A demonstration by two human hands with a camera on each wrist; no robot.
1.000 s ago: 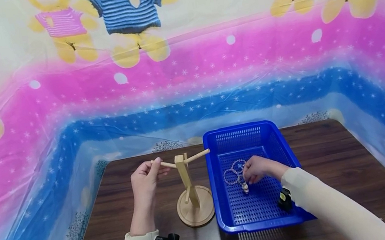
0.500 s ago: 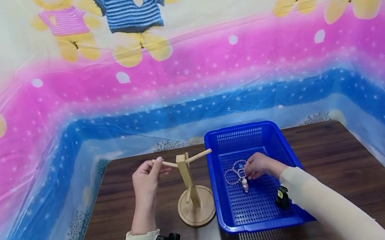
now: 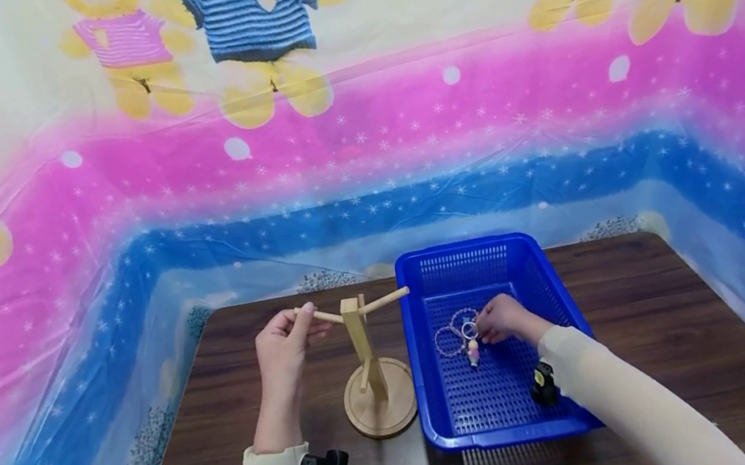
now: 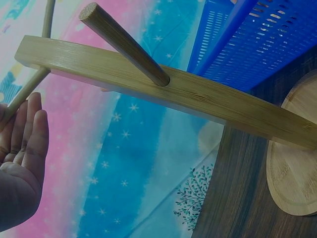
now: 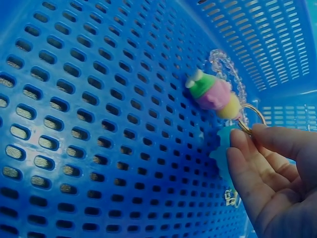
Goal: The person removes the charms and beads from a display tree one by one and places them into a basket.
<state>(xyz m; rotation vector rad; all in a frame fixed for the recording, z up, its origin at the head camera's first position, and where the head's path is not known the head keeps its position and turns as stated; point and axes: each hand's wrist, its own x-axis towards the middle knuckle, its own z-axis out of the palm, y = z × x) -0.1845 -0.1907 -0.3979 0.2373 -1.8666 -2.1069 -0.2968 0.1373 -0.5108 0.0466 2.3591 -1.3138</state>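
My left hand (image 3: 281, 350) pinches the end of one peg on a wooden peg stand (image 3: 359, 340). The stand's round base (image 4: 292, 183) rests on the table. Inside the blue basket (image 3: 422, 387), my right hand (image 3: 501, 319) pinches the gold ring (image 5: 261, 115) of a keychain between thumb and fingers. From that ring hangs a small figurine (image 5: 214, 94) in green, pink and yellow. Close behind it lie clear beaded bracelets (image 5: 216, 56), one of them partly hidden by the fingers. A light-blue piece (image 5: 223, 153) shows beside the fingertips, its kind unclear.
The basket stands on a dark wood table (image 3: 649, 319), just right of the stand. Another peg (image 3: 385, 301) of the stand reaches over toward the basket's left rim. A printed cloth (image 3: 356, 219) hangs behind and around the table.
My right hand stays in the basket, and the keychain's figurine has turned and risen slightly in view. My left hand keeps its place on the peg.
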